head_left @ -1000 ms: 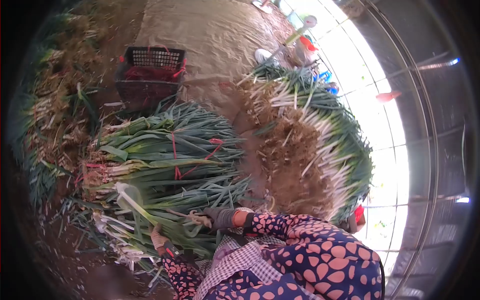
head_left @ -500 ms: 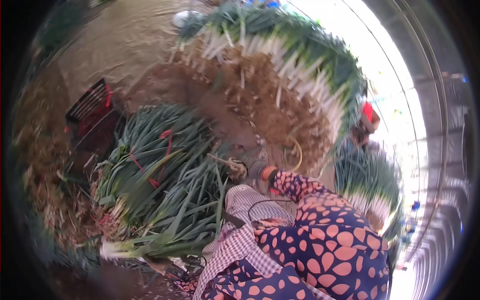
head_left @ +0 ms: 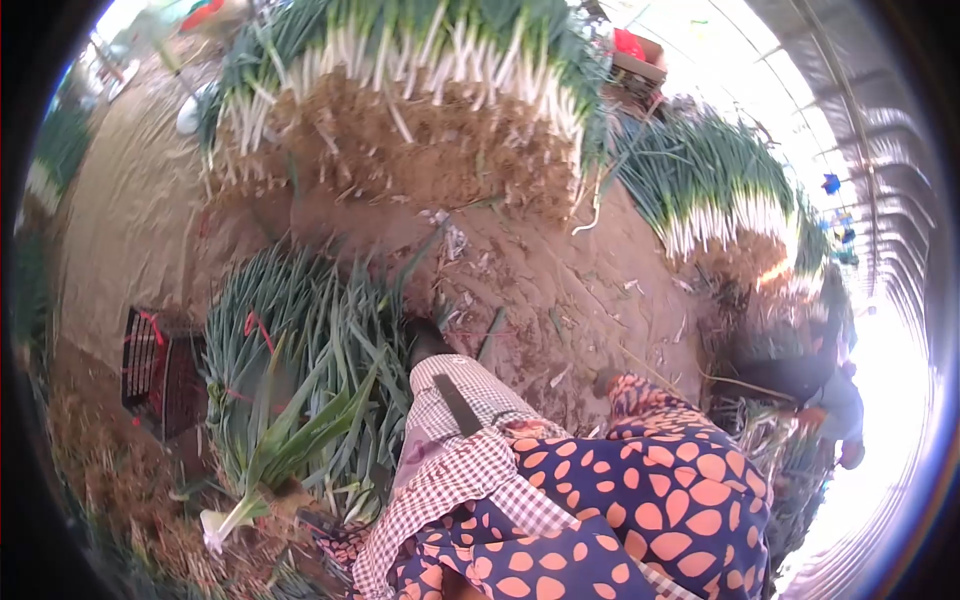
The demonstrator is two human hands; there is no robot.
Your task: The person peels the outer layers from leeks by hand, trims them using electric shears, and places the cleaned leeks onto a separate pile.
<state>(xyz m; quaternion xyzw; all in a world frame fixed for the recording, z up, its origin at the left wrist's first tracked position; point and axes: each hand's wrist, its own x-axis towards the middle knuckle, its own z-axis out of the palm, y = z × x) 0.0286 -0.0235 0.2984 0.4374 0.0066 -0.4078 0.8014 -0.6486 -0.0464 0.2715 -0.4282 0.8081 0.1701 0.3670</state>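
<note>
My left hand point(head_left: 287, 503), partly hidden at the lower left, is closed around a green onion point(head_left: 228, 522). Its white root end points to the lower left and its leaves fan up and right. Behind it lies a large heap of green onions point(head_left: 270, 310) with red ties point(head_left: 259, 330) on it. Out to the right, my right hand point(head_left: 604, 381) shows only as a small blurred shape past the patterned sleeve point(head_left: 650, 400), over the bare soil. Its fingers cannot be made out.
A black plastic crate point(head_left: 160, 370) stands left of the heap. Long rows of green onions point(head_left: 430, 60) with soil-covered roots lie ahead, and another pile point(head_left: 730, 200) at the right. A person point(head_left: 840, 405) bends at the far right. A cardboard box point(head_left: 640, 60) sits behind.
The view has swung to the right. My right hand has moved away from the heap, out to the right. My left hand still has the green onion, now with its leaves raised.
</note>
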